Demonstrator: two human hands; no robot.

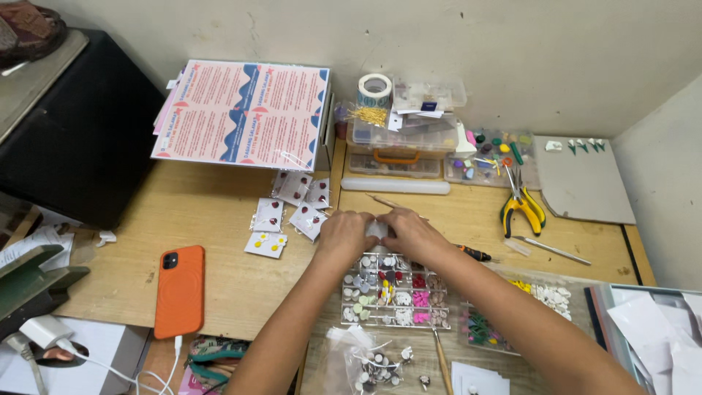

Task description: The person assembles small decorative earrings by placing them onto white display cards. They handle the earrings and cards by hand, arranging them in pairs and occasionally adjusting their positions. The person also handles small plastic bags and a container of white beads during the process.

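Two hands are meeting at the middle of a wooden table (212,219), which is filling most of the view and running to a wall at the far edge and another on the right. At the far left a black box (80,132) is crowding the table's corner. Beside it a pink and blue printed sheet (245,113) is lying tilted on a stack. Far centre, clear plastic storage boxes (402,135) are standing piled, with a tape roll (374,89) on top. A grey board (585,179) is lying at the far right. An orange phone (180,290) is resting near the left edge, with bare wood around it giving the most open room. Just near of the hands, a clear compartment tray (395,292) of small coloured pieces is sitting. Yellow-handled pliers (521,208) are lying to the right, well apart from the hands. Small white cards (289,212) with red and yellow pieces are lying scattered just left of the hands. The left hand (344,235) and right hand (413,232) are touching, fingers curled together and pinching a small white piece (376,229) between them, above the tray's far edge.
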